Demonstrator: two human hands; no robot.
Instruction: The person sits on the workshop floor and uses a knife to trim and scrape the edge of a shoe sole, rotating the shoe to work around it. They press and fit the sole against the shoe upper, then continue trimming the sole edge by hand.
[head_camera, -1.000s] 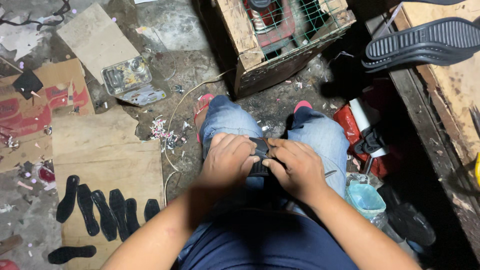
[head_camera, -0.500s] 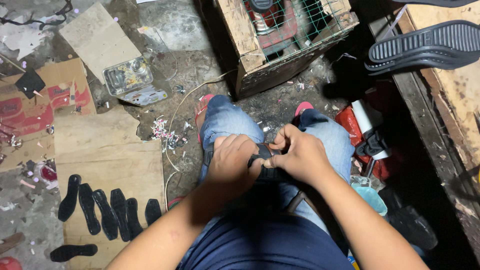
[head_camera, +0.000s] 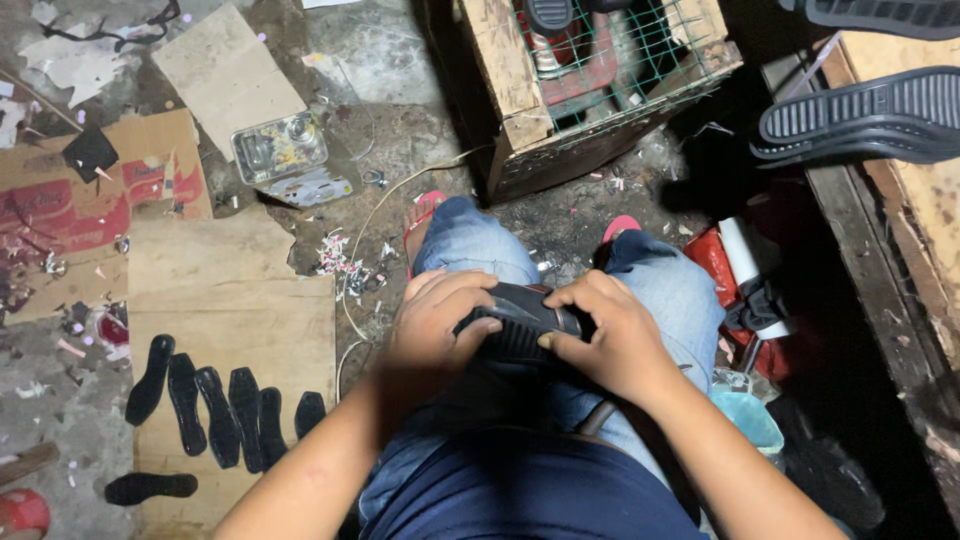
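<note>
You sit with both knees up, and in your lap you hold a black shoe sole (head_camera: 522, 322), lying crosswise over your jeans at the centre of the view. Your left hand (head_camera: 440, 320) wraps its left end, fingers curled over the top edge and clenched on it. Your right hand (head_camera: 612, 335) grips the right end, the thumb pressed against the near side and the fingers folded over the far edge. The two hands are close together, with only a short stretch of the sole showing between them.

At about 8 o'clock from your hands, a row of black insole cut-outs (head_camera: 215, 400) lies side by side on a sheet of cardboard (head_camera: 235, 330), and one more lies apart below them. At 10 o'clock, a clear plastic box (head_camera: 280, 150) sits on the dirty floor, next to a flattened red-printed carton (head_camera: 95, 205). At 12 o'clock stands a wooden crate (head_camera: 505, 90) covered with green wire mesh. At 2 o'clock, a black ribbed outsole (head_camera: 865, 115) rests on edge against a wooden bench (head_camera: 925, 215). At 4 o'clock, just beside your right knee, is a pale blue plastic tub (head_camera: 750, 420).
</note>
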